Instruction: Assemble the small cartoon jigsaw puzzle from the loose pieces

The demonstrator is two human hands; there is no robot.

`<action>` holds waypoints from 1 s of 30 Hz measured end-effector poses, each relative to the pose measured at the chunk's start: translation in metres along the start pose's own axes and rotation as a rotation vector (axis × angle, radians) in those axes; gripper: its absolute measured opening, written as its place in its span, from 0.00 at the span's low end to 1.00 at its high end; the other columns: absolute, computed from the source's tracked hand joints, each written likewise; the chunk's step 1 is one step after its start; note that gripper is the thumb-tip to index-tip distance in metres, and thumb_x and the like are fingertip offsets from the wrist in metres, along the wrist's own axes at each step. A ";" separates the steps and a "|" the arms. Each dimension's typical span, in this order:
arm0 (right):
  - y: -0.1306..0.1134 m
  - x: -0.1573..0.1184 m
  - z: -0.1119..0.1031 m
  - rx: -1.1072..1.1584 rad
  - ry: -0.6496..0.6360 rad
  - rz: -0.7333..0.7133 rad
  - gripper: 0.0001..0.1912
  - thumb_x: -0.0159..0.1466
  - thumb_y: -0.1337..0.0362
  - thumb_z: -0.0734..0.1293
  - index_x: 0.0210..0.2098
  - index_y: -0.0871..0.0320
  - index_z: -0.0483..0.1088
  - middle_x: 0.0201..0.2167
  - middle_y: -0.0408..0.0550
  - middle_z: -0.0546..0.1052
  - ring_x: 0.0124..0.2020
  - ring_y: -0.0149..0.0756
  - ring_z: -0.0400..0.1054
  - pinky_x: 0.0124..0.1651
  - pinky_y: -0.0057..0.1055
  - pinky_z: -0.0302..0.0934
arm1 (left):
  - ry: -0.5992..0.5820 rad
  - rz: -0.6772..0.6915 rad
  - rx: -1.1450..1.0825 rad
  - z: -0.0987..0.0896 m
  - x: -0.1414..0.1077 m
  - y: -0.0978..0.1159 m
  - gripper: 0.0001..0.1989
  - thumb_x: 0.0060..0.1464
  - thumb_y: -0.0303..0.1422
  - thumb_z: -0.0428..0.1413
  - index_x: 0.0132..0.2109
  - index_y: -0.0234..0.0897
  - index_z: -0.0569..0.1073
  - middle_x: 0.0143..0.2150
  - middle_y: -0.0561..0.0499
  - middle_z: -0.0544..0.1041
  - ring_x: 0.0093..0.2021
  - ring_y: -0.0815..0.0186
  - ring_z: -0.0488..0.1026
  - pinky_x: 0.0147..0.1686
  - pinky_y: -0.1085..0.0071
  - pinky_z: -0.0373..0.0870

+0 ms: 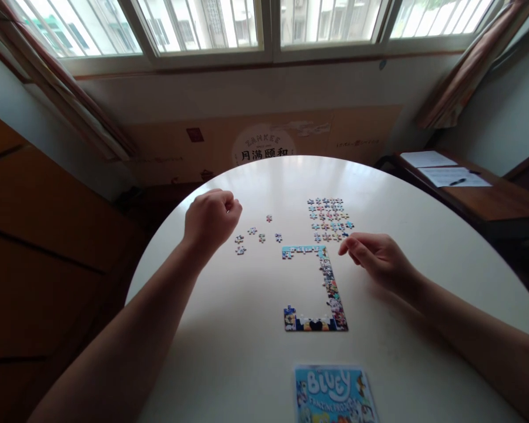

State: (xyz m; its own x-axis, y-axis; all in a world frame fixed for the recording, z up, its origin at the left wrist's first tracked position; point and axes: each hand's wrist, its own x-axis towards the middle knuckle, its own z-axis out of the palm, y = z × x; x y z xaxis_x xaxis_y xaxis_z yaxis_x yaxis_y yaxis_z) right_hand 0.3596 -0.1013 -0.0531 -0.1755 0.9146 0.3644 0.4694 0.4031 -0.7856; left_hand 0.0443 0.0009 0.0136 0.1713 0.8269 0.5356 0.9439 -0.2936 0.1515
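My left hand [212, 218] is closed in a fist above the far left of the white table; whatever it may hold is hidden. Just right of it lie several scattered jigsaw pieces [261, 238]. My right hand [379, 257] has its fingers curled together, beside the upper right corner of a partly joined puzzle border [332, 286]; I cannot make out anything in its grip. That border shows a top strip, a full right side and a bottom strip, with its left side open. Beyond it, loose puzzle pieces [330, 216] are laid out in rows.
A blue "Bluey" picture card or box [332, 392] lies at the near edge of view on the round white table [229, 352]. To the right, a brown desk [494, 200] bears papers [436, 176] and a pen [458, 182]. Windows and curtains stand behind.
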 end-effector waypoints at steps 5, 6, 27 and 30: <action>0.005 -0.003 0.002 0.068 0.018 0.039 0.24 0.72 0.50 0.60 0.29 0.58 0.74 0.17 0.40 0.63 0.20 0.29 0.57 0.25 0.29 0.53 | -0.245 -0.045 0.082 0.008 0.000 -0.006 0.12 0.59 0.36 0.55 0.28 0.39 0.65 0.30 0.50 0.73 0.29 0.63 0.66 0.26 0.67 0.54; 0.006 -0.003 0.002 0.075 0.017 0.040 0.24 0.72 0.50 0.60 0.29 0.58 0.75 0.17 0.40 0.63 0.20 0.29 0.57 0.25 0.29 0.53 | -0.299 -0.057 0.095 0.009 0.001 -0.008 0.10 0.59 0.36 0.55 0.30 0.40 0.67 0.33 0.49 0.75 0.31 0.62 0.68 0.26 0.67 0.55; -0.001 -0.003 0.005 0.130 0.010 0.023 0.24 0.73 0.51 0.60 0.30 0.58 0.77 0.17 0.41 0.65 0.20 0.30 0.60 0.24 0.28 0.55 | -0.611 0.081 0.027 0.028 -0.006 -0.009 0.15 0.60 0.34 0.54 0.52 0.43 0.80 0.55 0.48 0.78 0.49 0.56 0.76 0.43 0.66 0.70; -0.003 -0.002 0.005 0.093 0.011 0.014 0.21 0.72 0.52 0.61 0.31 0.58 0.77 0.17 0.41 0.65 0.20 0.29 0.59 0.24 0.28 0.55 | -0.637 0.110 0.059 0.030 -0.006 -0.007 0.14 0.60 0.35 0.53 0.48 0.42 0.81 0.52 0.48 0.79 0.48 0.56 0.76 0.41 0.65 0.70</action>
State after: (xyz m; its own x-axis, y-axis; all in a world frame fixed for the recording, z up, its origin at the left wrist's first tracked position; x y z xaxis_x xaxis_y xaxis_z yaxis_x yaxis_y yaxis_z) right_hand 0.3546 -0.1044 -0.0538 -0.1600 0.9201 0.3576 0.3891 0.3917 -0.8337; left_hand 0.0451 0.0123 -0.0152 0.3851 0.9212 -0.0550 0.9219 -0.3813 0.0685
